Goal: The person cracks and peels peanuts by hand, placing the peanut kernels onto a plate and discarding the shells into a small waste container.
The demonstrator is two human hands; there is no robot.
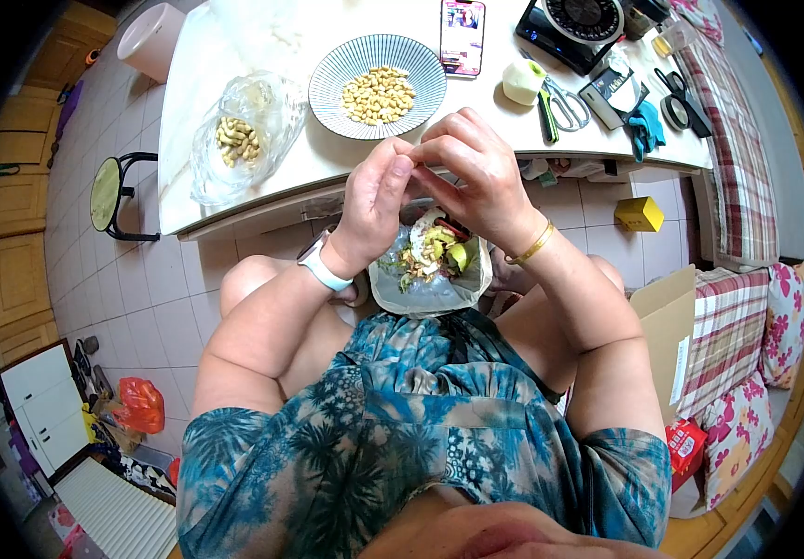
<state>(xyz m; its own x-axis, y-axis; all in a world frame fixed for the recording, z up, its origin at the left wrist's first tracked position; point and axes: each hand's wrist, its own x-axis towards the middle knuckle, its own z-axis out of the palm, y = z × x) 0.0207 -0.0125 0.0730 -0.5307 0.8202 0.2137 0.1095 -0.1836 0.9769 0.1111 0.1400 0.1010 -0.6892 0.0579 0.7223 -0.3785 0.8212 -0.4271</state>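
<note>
"Fingers?"
"Left hand (374,197) and right hand (478,172) pinch narrowly, near the bench (178,191) edge; what they hold, I cannot tell."
"Peanuts (379,95)?"
"In bowl (326,84) and bag (279,121); slim gap between."

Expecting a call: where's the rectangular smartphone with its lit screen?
In the head view, the smartphone lies on the white table, just right of the round, blue striped bowl.
</note>
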